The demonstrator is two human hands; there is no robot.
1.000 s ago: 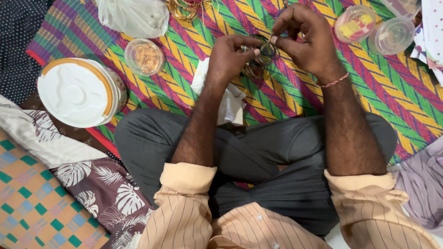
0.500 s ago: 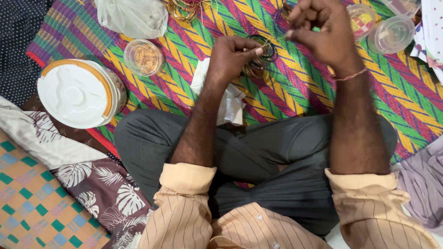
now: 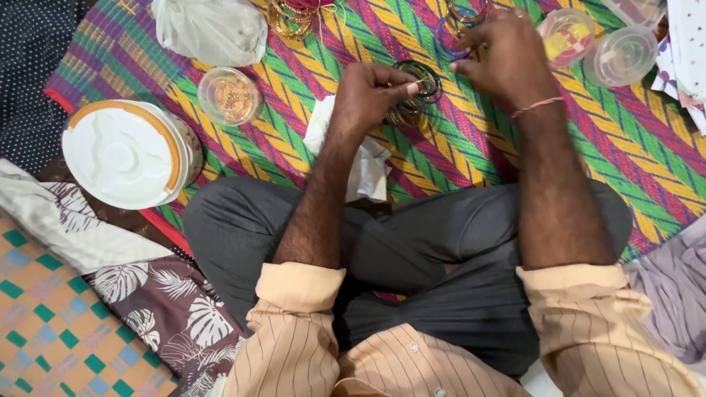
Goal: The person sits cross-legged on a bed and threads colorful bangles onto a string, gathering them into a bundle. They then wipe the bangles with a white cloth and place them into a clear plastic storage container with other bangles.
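- I see the left hand (image 3: 368,92) closed around a small stack of bangles (image 3: 413,92), dark green ones and gold ones. The fingers are curled tight and the thumb presses on the rim. The stack is up off the mat (image 3: 456,147), near the far edge of it, about in the middle.
- The right hand (image 3: 507,59) is just beside the stack, on its right. Its fingers are bent in close together and the tips point at the bangles. I cannot tell if it pinches a thread or a tiny piece, or nothing. It is too small and a bit blurry.
- I think the stack could slip. It is held only on one side, so if the left hand loosens, the rings could fall and roll over the mat.
- I think the right hand could also bump the loose bangles (image 3: 463,15) lying right behind it at the far edge of the mat.
- The small round tub of gold bits (image 3: 229,94) sits open on the mat to the left of the hands. An elbow swinging out could tip it, and the bits would scatter.
- A white cloth (image 3: 364,158) lies under the left wrist, touching the knee. More little tubs (image 3: 621,55) sit at the far right corner of the mat.
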